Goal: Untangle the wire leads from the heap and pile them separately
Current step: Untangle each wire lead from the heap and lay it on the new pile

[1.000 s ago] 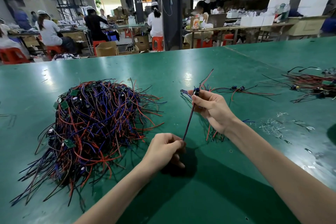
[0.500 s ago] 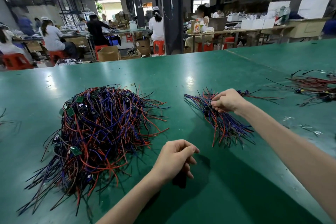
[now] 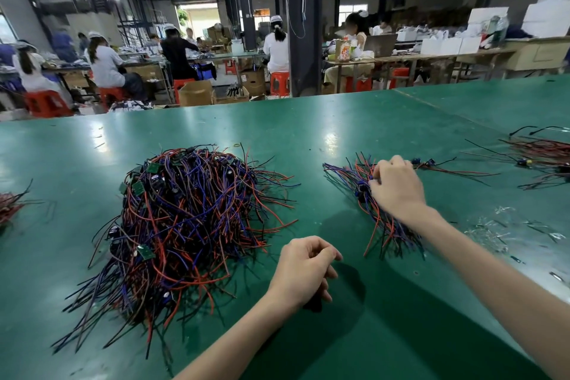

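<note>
Having added to sorted pile [image 3: 380, 227], right hand [image 3: 398, 188] lay curled upon it; grip indeterminable. Left hand [image 3: 303, 268] had released, loosely curled, empty.

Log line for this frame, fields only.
right hand: fingers on sorted pile | left hand: loosely curled, empty | heap: neither hand touching

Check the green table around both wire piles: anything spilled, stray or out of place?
Only minor litter: clear shiny plastic scraps lie scattered on the green table, right of the smaller sorted pile of red, blue and black wire leads. The large tangled heap of wire leads looks normal.
</note>
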Available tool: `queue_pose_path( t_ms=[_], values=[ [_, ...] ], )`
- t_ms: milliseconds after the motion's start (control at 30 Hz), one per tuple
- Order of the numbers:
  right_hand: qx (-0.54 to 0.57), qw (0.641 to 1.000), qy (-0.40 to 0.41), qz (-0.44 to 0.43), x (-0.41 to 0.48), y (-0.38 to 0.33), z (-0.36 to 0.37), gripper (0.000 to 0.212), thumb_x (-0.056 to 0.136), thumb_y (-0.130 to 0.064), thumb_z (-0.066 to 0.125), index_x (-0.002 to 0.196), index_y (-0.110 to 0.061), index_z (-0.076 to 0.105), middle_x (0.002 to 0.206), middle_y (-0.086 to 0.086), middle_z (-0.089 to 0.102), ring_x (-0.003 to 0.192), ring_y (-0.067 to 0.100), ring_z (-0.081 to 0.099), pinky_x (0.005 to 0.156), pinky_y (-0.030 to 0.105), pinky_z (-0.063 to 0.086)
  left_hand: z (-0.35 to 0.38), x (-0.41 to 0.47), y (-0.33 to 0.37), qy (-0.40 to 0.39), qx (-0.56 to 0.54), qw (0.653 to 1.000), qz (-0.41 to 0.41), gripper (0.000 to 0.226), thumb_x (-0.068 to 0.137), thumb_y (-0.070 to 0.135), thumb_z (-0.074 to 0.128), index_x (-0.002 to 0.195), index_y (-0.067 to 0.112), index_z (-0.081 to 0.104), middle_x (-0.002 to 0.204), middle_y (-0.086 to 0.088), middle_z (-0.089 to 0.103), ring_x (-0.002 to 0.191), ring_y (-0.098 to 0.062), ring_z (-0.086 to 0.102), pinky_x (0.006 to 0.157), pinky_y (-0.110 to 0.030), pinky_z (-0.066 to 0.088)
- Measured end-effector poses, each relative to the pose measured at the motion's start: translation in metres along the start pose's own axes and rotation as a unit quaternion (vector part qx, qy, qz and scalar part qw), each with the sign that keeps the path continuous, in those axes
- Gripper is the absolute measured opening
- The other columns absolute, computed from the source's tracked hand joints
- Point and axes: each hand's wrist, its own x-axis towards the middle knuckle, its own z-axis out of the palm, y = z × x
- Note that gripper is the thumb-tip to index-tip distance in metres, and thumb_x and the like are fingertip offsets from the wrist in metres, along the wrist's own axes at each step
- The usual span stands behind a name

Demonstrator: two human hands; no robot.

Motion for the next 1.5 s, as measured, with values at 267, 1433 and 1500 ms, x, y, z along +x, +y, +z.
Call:
queue_pose_path(
  t_ms=[267, 1433, 1500],
  values=[
    [0.07, 0.973, 0.004, -0.218, -0.062, -0.037, 0.022, 0.007, 0.085, -0.016, 0.062, 0.084, -0.01, 0.066, 0.09, 0.007, 0.06, 0.091, 0.028, 0.052, 0.08, 0.04, 0.042, -0.052, 0.006, 0.037, 0.334, 0.323, 0.862, 0.204, 0.013, 0.089, 0.022, 0.056, 0.087, 0.015, 0.068, 0.084, -0.008, 0.07, 0.08, -0.026, 0.06, 0.071, -0.031, 0.046],
    [0.006, 0.973, -0.1, -0.207, -0.068, -0.032, 0.024, 0.022, 0.094, -0.03, 0.047, 0.099, -0.014, 0.061, 0.101, 0.004, 0.055, 0.1, 0.023, 0.05, 0.083, 0.034, 0.04, -0.234, 0.079, 0.072, 0.356, 0.414, 0.837, -0.032, 0.032, 0.079, 0.021, 0.076, 0.105, 0.004, 0.068, 0.1, -0.019, 0.068, 0.099, -0.036, 0.06, 0.087, -0.042, 0.05],
    [0.009, 0.974, -0.1, -0.205, -0.068, -0.032, 0.024, 0.022, 0.094, -0.03, 0.047, 0.1, -0.014, 0.061, 0.101, 0.004, 0.055, 0.1, 0.023, 0.049, 0.083, 0.033, 0.04, -0.237, 0.078, 0.072, 0.349, 0.347, 0.87, -0.037, 0.038, 0.076, 0.025, 0.079, 0.105, 0.001, 0.069, 0.105, -0.016, 0.067, 0.1, -0.032, 0.059, 0.089, -0.04, 0.049]
  ],
)
